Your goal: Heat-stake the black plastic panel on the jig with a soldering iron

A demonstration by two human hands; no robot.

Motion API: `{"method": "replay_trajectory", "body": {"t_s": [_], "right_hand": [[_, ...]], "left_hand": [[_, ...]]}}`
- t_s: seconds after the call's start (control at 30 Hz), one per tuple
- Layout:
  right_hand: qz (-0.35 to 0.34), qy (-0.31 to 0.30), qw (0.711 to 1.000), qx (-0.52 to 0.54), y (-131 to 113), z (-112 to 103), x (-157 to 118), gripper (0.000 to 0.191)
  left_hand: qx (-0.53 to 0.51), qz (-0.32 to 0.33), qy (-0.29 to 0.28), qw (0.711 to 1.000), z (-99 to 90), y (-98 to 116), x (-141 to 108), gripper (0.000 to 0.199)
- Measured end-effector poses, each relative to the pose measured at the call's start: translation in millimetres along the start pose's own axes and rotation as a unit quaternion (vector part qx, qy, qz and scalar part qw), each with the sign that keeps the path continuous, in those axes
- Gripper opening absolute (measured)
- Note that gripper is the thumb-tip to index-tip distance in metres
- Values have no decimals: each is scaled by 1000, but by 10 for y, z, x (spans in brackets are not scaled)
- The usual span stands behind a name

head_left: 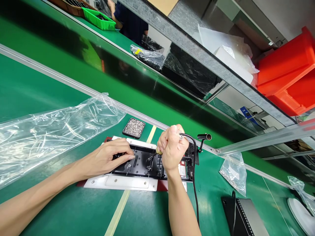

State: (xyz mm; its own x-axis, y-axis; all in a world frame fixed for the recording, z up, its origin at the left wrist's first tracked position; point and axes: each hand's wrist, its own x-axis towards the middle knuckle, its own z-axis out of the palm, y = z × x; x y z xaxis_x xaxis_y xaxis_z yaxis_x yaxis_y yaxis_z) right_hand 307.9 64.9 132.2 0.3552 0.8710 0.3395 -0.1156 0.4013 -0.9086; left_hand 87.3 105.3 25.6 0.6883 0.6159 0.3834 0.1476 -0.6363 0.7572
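Note:
A black plastic housing (140, 164) lies in a white and dark-red fixture (123, 182) on the green bench. My right hand (173, 147) is wrapped round a corded screwdriver (159, 151), whose tip points down and left into the housing. Its black cable (194, 173) hangs past my right wrist. Over the left part of the housing, my left hand (115, 154) has thumb and fingertips close together; whatever they hold, if anything, is too small to make out. Just behind the fixture sits a black tray of small metal parts (134, 127).
A clear plastic bag (61, 131) spreads across the left. At the right are a small bag of parts (234, 172), a black metal box (246, 214) and a metal tube holder (204, 137). A metal rail (61, 75) crosses behind; beyond it, a person (130, 21) stands near a green basket (98, 19).

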Motion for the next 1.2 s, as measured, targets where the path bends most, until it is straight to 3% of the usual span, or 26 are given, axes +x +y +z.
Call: {"method": "replay_trajectory", "body": {"t_s": [0.43,1.2], "right_hand": [[6,3,1000,-19,10,-10,5,70],[-32,-14,999,42,39,-30,6,63]], "left_hand": [[-1,10,3,1000,-3,-2,3,34],[-7,3,0,1000,16,-19,-9,32]]}}
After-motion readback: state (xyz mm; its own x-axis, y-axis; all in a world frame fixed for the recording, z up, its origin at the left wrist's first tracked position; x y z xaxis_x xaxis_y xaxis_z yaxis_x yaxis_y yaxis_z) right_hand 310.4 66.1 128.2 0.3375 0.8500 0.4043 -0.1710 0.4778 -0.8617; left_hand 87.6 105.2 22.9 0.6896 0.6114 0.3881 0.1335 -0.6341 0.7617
